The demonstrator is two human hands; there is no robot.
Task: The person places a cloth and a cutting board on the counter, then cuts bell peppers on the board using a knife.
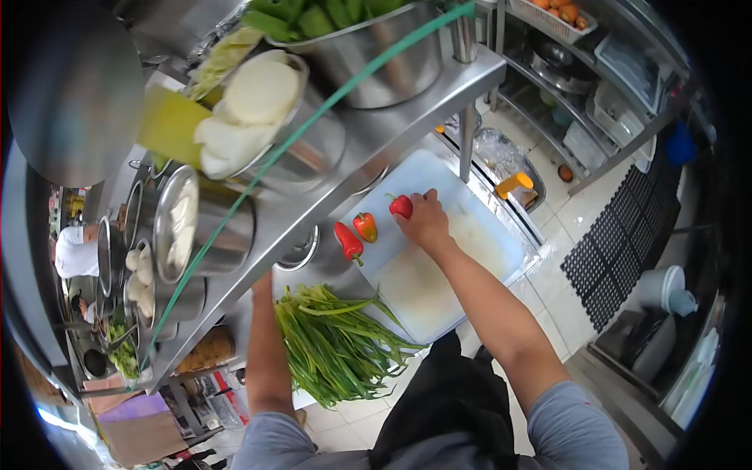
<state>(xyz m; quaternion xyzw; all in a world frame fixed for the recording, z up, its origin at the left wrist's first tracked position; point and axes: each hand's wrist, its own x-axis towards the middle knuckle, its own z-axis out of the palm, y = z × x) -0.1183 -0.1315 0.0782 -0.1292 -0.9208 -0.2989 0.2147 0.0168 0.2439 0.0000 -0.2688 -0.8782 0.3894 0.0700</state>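
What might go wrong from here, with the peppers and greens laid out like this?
The long red pepper lies near an edge of the cutting board, so a nudge from the right hand might roll it off. The left forearm runs right beside the green onions; pulling back could drag some loose. The left hand is hidden behind the metal shelf, so it might bump something unseen.

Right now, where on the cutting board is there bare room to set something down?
The cutting board is bare toward the black apron, between the green onions and right forearm, and right of that forearm to the board's edge. Crowded: the far-left part, with two peppers and the right hand on a red pepper; also the steel shelf, packed with containers.
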